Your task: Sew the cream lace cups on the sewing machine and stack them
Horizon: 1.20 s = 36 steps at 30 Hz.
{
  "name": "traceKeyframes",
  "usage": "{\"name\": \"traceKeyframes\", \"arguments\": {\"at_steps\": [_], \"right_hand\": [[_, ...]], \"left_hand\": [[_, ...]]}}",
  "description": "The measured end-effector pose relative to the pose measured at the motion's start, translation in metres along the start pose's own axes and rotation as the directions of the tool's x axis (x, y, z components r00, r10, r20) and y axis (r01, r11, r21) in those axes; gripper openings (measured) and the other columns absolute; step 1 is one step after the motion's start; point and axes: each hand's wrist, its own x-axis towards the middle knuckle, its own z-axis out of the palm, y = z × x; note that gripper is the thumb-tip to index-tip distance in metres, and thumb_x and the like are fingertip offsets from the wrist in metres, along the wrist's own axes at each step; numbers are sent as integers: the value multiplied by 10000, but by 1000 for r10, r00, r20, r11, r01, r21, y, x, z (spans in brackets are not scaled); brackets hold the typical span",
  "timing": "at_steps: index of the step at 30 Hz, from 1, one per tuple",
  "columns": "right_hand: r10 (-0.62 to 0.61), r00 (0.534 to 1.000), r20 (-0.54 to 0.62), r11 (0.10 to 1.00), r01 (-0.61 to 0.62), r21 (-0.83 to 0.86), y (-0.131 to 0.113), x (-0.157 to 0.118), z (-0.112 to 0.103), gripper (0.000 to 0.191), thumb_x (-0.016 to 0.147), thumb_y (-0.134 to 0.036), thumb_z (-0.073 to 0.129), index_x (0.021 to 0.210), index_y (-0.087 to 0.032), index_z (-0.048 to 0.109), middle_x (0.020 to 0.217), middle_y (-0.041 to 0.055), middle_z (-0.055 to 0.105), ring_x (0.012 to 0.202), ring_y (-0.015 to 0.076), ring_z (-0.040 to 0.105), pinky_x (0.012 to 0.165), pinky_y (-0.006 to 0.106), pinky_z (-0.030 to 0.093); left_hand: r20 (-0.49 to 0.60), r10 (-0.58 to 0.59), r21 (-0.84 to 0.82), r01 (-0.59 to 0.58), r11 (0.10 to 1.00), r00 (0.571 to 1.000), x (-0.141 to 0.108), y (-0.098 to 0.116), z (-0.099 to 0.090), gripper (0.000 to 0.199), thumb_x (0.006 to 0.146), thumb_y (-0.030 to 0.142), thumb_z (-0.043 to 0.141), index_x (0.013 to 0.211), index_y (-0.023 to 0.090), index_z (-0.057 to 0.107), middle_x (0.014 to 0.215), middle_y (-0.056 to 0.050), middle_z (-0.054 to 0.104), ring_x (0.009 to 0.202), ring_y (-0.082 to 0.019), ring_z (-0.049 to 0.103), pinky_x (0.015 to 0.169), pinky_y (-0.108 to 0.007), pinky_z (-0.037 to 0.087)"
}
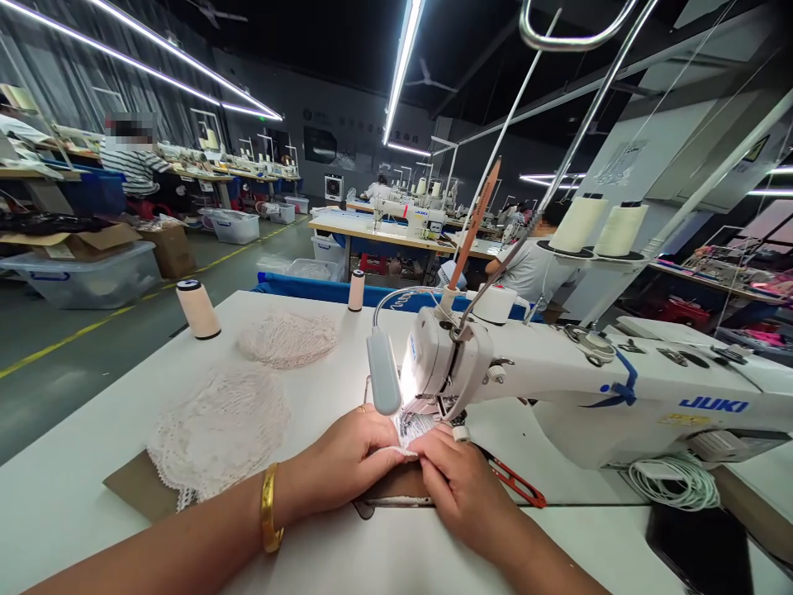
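Observation:
A small piece of white lace fabric (414, 427) lies under the needle area of a white sewing machine (520, 364), lit by its lamp (384, 372). My left hand (347, 454) pinches the near left edge of this fabric between thumb and fingers. On the other side, my right hand (462, 479) grips the near right edge, its fingertips close to the left thumb. The needle and presser foot are mostly hidden by the machine head and the glare. Red-handled thread snips (517, 482) rest on the table just right of my right hand.
Two piles of pale lace pieces, one nearer (216, 430) and one farther (288, 337), lie left on the white table (99, 463). Peach thread cones (198, 310) stand at its far edge. Coiled white cord (675, 482) and a dark flat object (700, 549) lie right. Other people sit at machines beyond.

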Motion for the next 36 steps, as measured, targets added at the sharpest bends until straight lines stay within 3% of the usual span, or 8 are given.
{"name": "traceKeyframes", "arguments": {"at_steps": [3,7,16,21,28,36], "right_hand": [[-98,990,106,995,100,-21,-3,-6,-8,295,920,10,526,957,-246,666,966,11,713,876,204,635,770,318,464],[-101,984,145,993,108,-41,-6,-11,-14,333,922,24,590,1050,-258,712,1051,9,735,950,205,659,818,326,467],[-43,990,135,991,59,-117,0,-7,-9,365,909,53,566,1053,-247,716,1056,26,745,916,225,652,763,348,468],[-19,993,115,985,38,-166,3,-6,-6,387,908,54,542,1085,-244,713,1080,46,751,929,252,650,763,364,484],[-57,994,94,986,71,-148,5,-9,-5,363,906,45,547,1064,-246,697,1106,44,756,915,245,645,774,365,484],[-44,995,94,986,58,-155,7,-7,-2,400,897,59,501,1100,-232,687,1053,58,742,905,249,647,767,366,520]], "left_hand": [[-17,177,180,-171,969,984,-13,-3,7,206,1018,164,621,848,215,725,942,-4,763,874,-186,659,837,-322,453],[-56,257,369,-220,903,965,-23,-6,17,258,1004,84,624,804,223,709,901,9,757,793,-183,607,795,-358,398],[-55,249,445,-199,873,967,-13,-11,16,279,1020,85,581,812,212,716,893,-14,758,792,-195,642,712,-357,368],[-63,233,454,-180,873,971,-7,-16,13,265,1005,45,591,868,205,752,957,-19,774,857,-202,679,769,-355,424],[-27,316,436,-274,857,948,-12,-15,14,254,949,10,634,1041,213,755,983,-20,784,879,-216,670,774,-353,419],[-44,305,480,-248,841,951,-8,-21,13,270,985,-2,582,925,204,745,970,-13,793,865,-201,688,825,-361,442]]}}
